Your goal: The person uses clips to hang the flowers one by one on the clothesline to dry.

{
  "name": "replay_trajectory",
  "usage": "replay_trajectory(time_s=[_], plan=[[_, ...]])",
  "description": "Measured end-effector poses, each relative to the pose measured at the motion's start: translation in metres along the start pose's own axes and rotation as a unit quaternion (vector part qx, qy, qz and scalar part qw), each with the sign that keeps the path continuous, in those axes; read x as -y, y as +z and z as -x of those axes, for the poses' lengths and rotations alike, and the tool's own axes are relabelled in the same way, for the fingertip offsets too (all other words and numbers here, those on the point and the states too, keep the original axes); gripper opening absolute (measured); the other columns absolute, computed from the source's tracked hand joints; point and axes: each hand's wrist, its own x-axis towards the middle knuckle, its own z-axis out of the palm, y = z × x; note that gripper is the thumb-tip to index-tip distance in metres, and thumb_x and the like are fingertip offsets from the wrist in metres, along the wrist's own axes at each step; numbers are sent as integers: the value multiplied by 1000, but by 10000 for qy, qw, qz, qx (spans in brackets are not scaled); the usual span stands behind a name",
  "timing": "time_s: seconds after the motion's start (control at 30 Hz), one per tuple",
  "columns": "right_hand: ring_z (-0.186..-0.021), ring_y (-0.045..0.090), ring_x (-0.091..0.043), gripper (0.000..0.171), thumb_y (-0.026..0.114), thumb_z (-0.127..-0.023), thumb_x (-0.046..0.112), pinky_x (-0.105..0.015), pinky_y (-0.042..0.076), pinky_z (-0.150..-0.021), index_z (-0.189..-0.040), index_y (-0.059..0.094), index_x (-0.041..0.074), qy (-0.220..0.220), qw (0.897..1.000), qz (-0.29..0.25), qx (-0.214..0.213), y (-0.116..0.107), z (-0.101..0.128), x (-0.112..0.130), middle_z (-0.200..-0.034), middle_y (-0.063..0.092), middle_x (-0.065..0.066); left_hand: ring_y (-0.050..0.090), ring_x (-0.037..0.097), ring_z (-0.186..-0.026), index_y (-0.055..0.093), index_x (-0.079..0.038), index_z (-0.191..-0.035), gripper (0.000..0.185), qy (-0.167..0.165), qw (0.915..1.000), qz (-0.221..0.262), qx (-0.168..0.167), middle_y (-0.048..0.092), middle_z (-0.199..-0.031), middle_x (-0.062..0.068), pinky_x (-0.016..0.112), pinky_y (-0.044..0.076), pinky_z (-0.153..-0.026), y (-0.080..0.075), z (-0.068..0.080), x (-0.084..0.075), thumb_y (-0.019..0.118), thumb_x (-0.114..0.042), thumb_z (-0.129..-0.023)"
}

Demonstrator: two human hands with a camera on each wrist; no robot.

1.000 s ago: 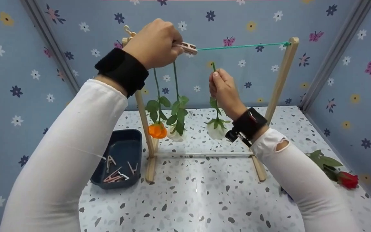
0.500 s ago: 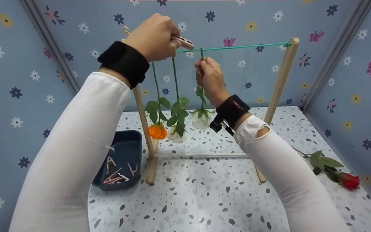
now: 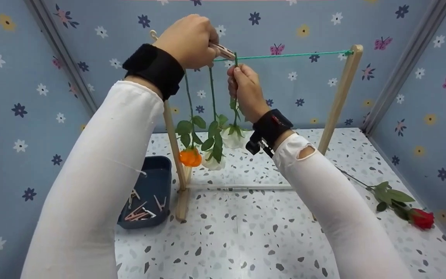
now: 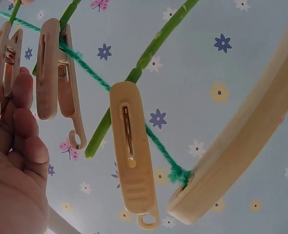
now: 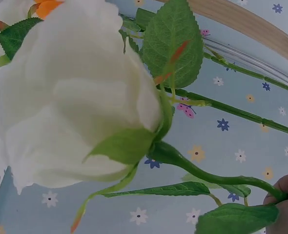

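Note:
A green string (image 3: 285, 56) runs between the two posts of a wooden rack (image 3: 339, 97). An orange flower (image 3: 189, 157) and a white flower (image 3: 211, 162) hang head down from it on pegs (image 4: 132, 151). My left hand (image 3: 190, 40) pinches a wooden clothespin (image 3: 222, 50) at the string. My right hand (image 3: 244, 91) grips the stem of another white flower (image 3: 232, 136) just below the string, the bloom (image 5: 71, 92) hanging down. The stem's tip touches the string by the clothespin.
A dark blue tray (image 3: 147, 193) with several clothespins sits at the rack's left foot. A red rose (image 3: 420, 217) with a long stem lies on the speckled table (image 3: 246, 248) at the right. Patterned blue walls close in on three sides.
My right hand has carried the white flower up and to the left, bringing its stem tip to the string. The left hand with the clothespin shifted slightly left and up.

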Motion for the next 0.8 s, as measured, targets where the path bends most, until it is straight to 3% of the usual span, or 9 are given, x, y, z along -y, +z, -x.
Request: replay_trajectory(time_s=[0.2, 0.6, 0.8], plan=[[-53, 30, -19, 24, 30, -97, 13, -29, 24, -49, -88, 46, -2, -66, 10000, -15, -11, 2, -2, -1, -65, 34, -9, 45, 25, -92, 69, -8, -93, 31, -83, 9997, -218, 6, 56, -94, 8, 38, 37, -80, 0, -2, 1, 45, -26, -89], [-54, 32, -17, 24, 28, -98, 14, -26, 28, -50, -89, 45, 0, -165, 9997, 183, 73, 6, -8, 0, -68, 36, -8, 46, 26, -88, 69, -6, -88, 33, 35, 9982, -553, -216, 57, -91, 9, 39, 35, -82, -2, -9, -2, 39, -20, -86], [-54, 34, -15, 25, 28, -98, 16, -25, 29, -49, -92, 46, -1, -229, 9981, 559, -65, 8, -7, -1, -70, 39, -8, 47, 26, -89, 70, -6, -91, 32, -28, 9988, -489, -91, 59, -92, 9, 38, 39, -79, -2, -11, -3, 41, -20, -86]])
